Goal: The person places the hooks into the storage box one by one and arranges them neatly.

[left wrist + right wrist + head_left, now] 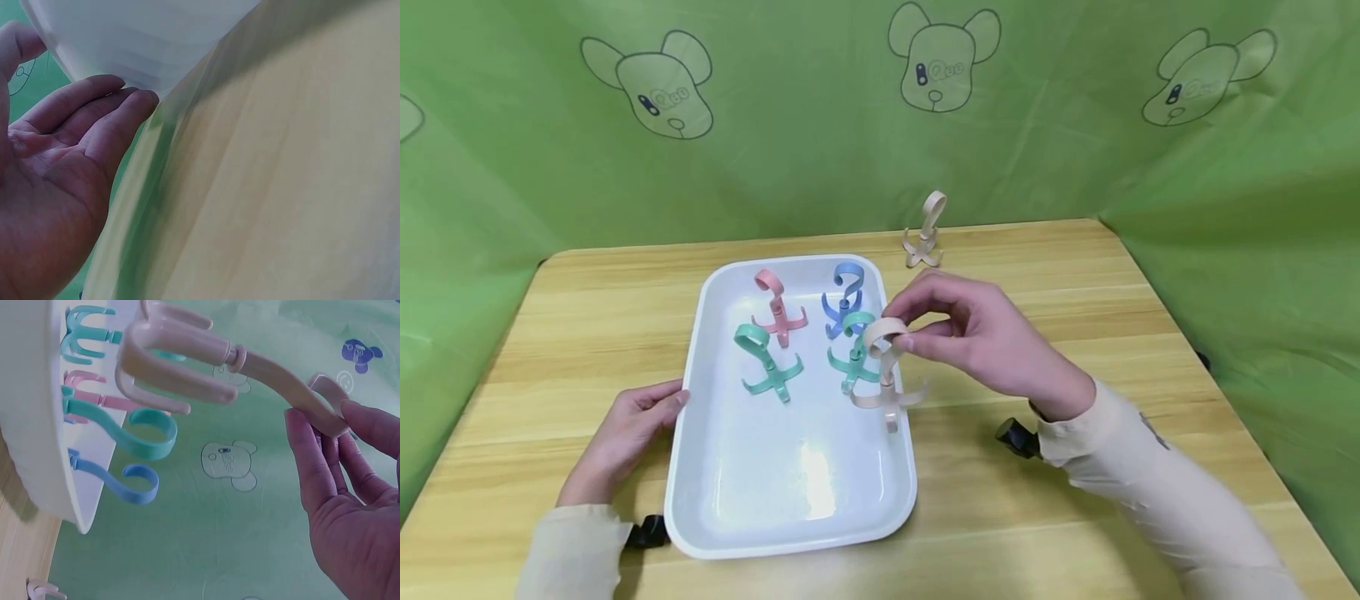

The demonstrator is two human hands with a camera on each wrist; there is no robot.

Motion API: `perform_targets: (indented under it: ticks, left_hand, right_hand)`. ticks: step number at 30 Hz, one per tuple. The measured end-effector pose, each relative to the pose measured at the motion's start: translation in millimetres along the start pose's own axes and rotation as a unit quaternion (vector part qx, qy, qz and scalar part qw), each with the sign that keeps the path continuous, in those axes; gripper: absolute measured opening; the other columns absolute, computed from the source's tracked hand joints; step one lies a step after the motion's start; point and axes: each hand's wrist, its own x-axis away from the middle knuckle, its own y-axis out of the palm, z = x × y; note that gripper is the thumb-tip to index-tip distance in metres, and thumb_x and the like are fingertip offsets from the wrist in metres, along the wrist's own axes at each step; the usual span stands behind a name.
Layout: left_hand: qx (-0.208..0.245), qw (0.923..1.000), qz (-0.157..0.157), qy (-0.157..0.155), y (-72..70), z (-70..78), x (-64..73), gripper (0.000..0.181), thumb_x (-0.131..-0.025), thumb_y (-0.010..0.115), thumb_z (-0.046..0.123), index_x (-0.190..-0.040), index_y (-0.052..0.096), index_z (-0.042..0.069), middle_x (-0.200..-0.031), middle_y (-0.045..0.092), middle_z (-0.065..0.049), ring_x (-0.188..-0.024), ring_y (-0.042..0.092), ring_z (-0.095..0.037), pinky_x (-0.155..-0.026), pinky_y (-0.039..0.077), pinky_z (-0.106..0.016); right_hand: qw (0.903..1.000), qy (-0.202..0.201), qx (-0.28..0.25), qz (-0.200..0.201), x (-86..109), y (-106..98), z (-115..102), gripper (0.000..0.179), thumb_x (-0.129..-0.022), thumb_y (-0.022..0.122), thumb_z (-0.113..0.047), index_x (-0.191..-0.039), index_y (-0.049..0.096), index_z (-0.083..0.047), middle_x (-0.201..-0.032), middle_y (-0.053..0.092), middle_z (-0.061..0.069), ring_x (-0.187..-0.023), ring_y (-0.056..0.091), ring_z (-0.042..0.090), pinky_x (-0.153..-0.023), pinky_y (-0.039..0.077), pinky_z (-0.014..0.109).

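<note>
My right hand (981, 333) pinches a beige four-claw hanging hook (181, 356) by its curled top, with thumb and fingertips. The hook hangs claws down over the right side of a white tray (752, 500), overlapping its rim in the head view. Inside the tray stand a pink hook (780, 317), a blue hook (844, 308) and two green hooks, one to the left (771, 371) and the other (854, 367) right behind the held one. At the tray's left edge, my left hand (632, 429) grips the rim, thumb on top and fingers against the outer wall.
Another beige hook (925, 237) stands on the wooden table (1037, 500), near its back edge and outside the tray. A green curtain (820, 167) with bear-head drawings hangs behind and beside the table. A black wrist device (1018, 437) sits by the right cuff.
</note>
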Motion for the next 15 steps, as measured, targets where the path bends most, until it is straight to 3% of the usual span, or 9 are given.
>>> perform_targets:
  ticks: [15]
  left_hand:
    - [-0.001,1.0000,-0.007,0.005,-0.6,-0.6,-0.6,0.046,-0.102,0.056,0.016,-0.131,0.048,-0.018,-0.103,0.073,-0.001,-0.088,0.067,-0.013,-0.075,0.056,-0.028]
  right_hand:
    - [0.9961,0.028,-0.003,-0.084,-23.5,44,9,0.020,-0.087,0.071,0.005,-0.106,0.068,-0.002,-0.104,0.061,0.007,-0.097,0.061,0.020,-0.080,0.057,0.034]
